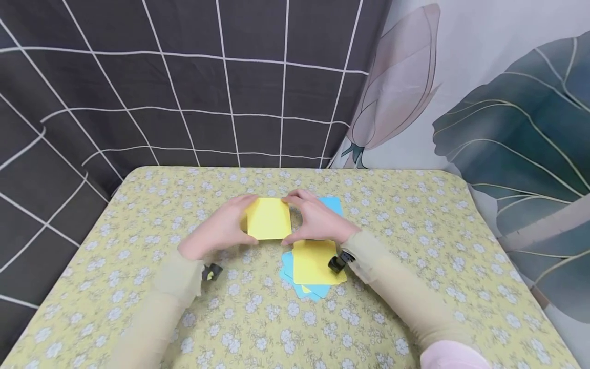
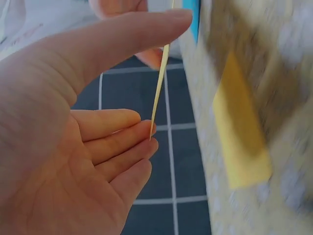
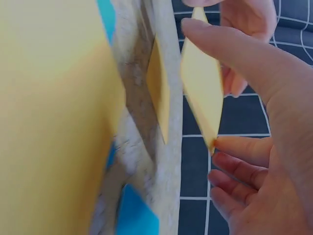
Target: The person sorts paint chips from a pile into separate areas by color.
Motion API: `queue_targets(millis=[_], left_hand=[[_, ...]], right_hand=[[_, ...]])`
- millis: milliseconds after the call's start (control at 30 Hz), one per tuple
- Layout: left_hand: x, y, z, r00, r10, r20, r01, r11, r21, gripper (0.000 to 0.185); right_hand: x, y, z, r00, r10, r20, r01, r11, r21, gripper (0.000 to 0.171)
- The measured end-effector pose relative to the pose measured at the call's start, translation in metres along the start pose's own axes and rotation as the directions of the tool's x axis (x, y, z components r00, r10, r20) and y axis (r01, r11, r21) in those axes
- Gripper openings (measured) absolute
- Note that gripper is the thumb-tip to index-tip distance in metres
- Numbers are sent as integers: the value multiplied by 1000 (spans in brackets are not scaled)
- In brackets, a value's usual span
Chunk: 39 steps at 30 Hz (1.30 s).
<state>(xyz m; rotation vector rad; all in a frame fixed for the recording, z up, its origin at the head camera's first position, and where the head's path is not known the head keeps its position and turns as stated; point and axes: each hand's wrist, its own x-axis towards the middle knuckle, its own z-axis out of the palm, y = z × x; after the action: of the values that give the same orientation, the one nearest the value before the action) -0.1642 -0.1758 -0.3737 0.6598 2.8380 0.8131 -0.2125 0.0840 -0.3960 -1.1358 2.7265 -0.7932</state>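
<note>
Both hands, left hand [image 1: 220,225] and right hand [image 1: 318,220], pinch opposite edges of the yellow paper square [image 1: 269,219] with curled fingers, keeping it flat above the bench [image 1: 415,215], just behind the paper stack [image 1: 313,266].

My table [image 1: 415,266] wears a pale yellow cloth printed all over with small white flowers. A loose stack of square paper sheets [image 1: 313,269] lies on it, near the middle. The top sheet of that stack is yellow; blue sheets fan out from beneath it at its left and near edges. Beyond the stack, further from me, one more blue sheet [image 1: 333,204] lies flat on the cloth, only partly visible.
</note>
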Motion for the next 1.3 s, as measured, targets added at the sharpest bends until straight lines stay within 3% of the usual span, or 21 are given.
queue_targets(millis=[200,400,600,900,1100,1300], left_hand=[[3,-10,-24,999,-33,-4,33,999,30,108],[12,-23,-35,997,-74,22,73,997,34,106],[21,-39,-26,997,-76,34,76,997,2,104],[26,-60,-8,986,-115,117,120,992,-30,101],[27,-64,-6,986,-112,126,119,992,-46,102],[25,-64,-5,988,-101,115,110,992,-69,101]], right_hand=[[30,-7,0,1000,1,6,-1,1000,18,104],[55,-9,5,1000,16,12,-16,1000,-27,104],[69,-6,21,995,64,71,-63,998,-26,102],[70,-1,31,986,102,136,-95,994,-56,100],[70,1,31,981,97,168,-88,994,-63,105],[71,3,31,984,79,162,-73,996,-43,96]])
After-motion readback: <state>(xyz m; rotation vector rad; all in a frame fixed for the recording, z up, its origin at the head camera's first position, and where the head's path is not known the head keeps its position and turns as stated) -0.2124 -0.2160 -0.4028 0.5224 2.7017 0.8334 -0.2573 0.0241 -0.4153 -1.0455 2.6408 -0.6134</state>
